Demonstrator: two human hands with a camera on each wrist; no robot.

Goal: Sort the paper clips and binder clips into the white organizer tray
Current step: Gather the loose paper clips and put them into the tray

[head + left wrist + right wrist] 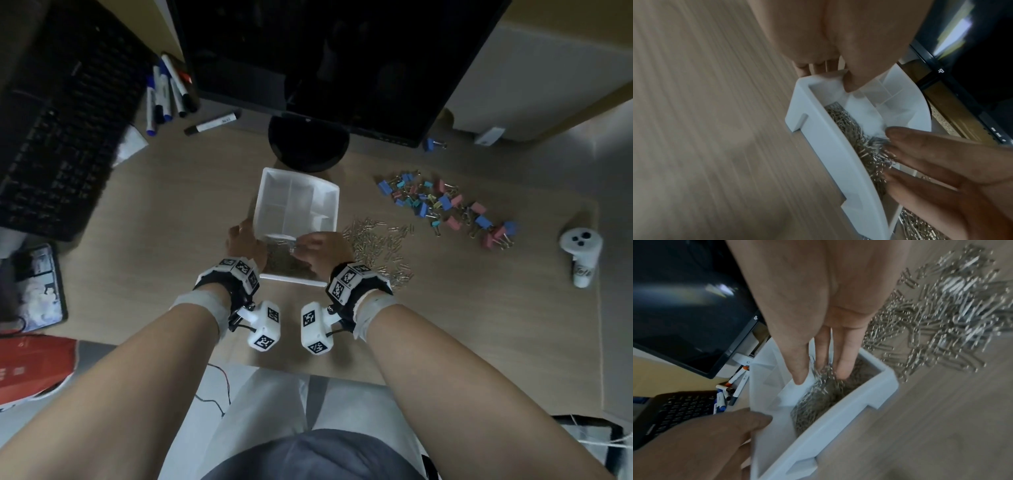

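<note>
The white organizer tray point(297, 192) stands mid-desk before the monitor. My left hand point(244, 240) grips its left wall, thumb point(855, 81) inside the rim point(830, 146) and fingers outside. My right hand point(318, 248) hovers over the near compartment, its straight fingers point(842, 368) dipped into the heap of silver paper clips point(818, 402) there, with blurred clips at the fingertips. The other compartments look empty. A loose pile of paper clips point(380, 246) lies just right of the tray. Coloured binder clips point(445, 205) are scattered further right.
A dark monitor point(342, 51) and its round base point(308, 144) stand behind the tray. A black keyboard point(58, 120) and several markers point(164, 92) lie at left. A white controller point(580, 250) sits far right, a lone blue binder clip point(432, 144) near the monitor.
</note>
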